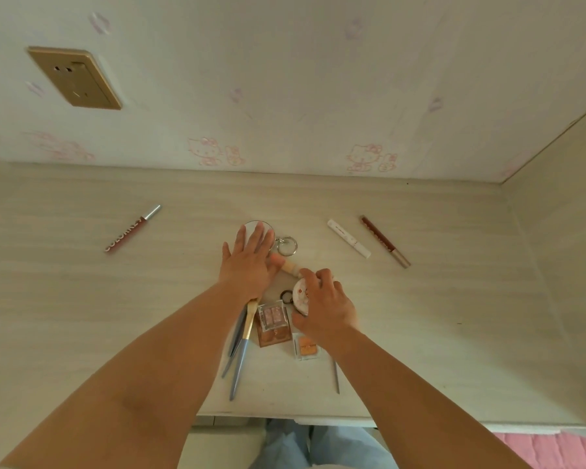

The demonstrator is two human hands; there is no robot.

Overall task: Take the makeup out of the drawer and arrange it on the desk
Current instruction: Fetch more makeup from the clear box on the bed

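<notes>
My left hand lies flat, fingers straight, on a round mirror-like disc that has a key ring at its side. My right hand grips a round white compact with a pink pattern. Between the hands lies a small beige bottle. Below them sit a clear eyeshadow palette, a brown palette under it, an orange blush pan and blue-handled brushes. A red lip gloss tube lies far left; a white tube and a dark red pencil lie right.
The pale wood desk meets a wall with cartoon-cat wallpaper and a gold wall socket. A side panel closes the desk on the right. A thin grey stick lies under my right forearm. The desk's front edge is close to my legs.
</notes>
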